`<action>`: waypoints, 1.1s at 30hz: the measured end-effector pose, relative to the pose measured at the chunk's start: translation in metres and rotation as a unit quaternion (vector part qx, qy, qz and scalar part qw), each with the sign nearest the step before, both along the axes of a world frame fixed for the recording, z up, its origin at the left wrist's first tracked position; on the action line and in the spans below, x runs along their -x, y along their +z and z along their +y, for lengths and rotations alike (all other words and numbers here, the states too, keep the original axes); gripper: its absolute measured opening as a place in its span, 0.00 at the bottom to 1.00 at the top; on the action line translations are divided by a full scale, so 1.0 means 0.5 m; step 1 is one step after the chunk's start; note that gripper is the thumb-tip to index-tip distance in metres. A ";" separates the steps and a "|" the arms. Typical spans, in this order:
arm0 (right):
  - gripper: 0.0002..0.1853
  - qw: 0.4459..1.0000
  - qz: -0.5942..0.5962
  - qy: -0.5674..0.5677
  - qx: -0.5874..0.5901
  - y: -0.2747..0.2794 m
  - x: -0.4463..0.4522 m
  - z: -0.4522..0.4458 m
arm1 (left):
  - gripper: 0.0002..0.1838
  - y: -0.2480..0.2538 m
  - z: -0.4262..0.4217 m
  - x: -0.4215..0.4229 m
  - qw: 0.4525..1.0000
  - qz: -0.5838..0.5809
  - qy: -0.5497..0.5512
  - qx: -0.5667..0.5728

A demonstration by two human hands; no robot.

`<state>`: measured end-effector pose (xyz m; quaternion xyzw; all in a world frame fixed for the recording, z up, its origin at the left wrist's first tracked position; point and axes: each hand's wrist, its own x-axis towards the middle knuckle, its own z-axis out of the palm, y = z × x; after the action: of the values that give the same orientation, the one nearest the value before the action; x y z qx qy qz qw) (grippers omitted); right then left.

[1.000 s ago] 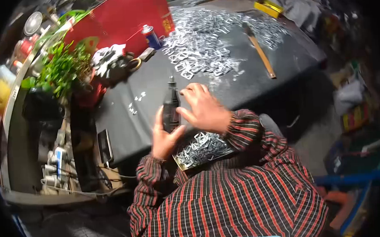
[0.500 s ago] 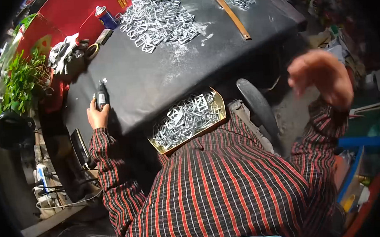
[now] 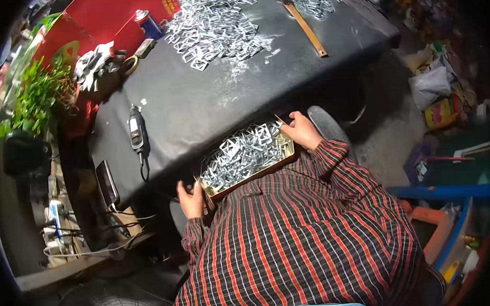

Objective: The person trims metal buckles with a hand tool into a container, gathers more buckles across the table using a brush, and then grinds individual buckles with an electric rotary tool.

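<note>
A shallow yellowish box [image 3: 256,181] full of small metal buckles [image 3: 239,156] rests at my lap, against the table's front edge. My left hand [image 3: 191,201] is at the box's left end, thumb and fingers apart, close to its rim. At the right end, my right hand [image 3: 304,132] holds the box's corner, thumb over the rim and the other fingers partly hidden. A black rotary tool [image 3: 136,132] with a cord lies on the table's left side, away from both hands.
A large heap of metal buckles [image 3: 216,32] covers the back of the black table [image 3: 198,111]. Nearby are a wooden-handled brush [image 3: 306,30], a spray can [image 3: 148,25], white-and-grey gloves [image 3: 95,64] and a phone [image 3: 107,182]. A chair armrest [image 3: 327,123] stands at right.
My left hand has let go of the rotary tool and moved to the box's left end. My right hand has come in from the far right to the box's right end.
</note>
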<state>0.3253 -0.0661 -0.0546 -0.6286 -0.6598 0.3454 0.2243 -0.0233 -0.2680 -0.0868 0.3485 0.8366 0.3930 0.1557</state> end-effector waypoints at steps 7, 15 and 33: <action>0.17 0.952 0.207 0.094 0.205 -0.105 -0.007 0.016 | 0.18 -0.035 -0.007 0.006 0.934 -0.329 -0.133 -0.024; 0.13 0.945 0.256 0.077 0.188 -0.056 -0.070 -0.072 | 0.17 0.111 -0.108 -0.084 0.942 -0.301 -0.148 -0.021; 0.13 0.855 0.393 -0.294 -0.166 0.378 -0.730 -0.136 | 0.18 0.473 0.467 -0.577 0.775 -0.304 -0.555 -0.014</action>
<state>0.6903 -0.1342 0.1343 -0.5583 -0.3488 0.3668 0.6573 0.2650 -0.0348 0.1498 0.6168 0.4017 0.3360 0.5876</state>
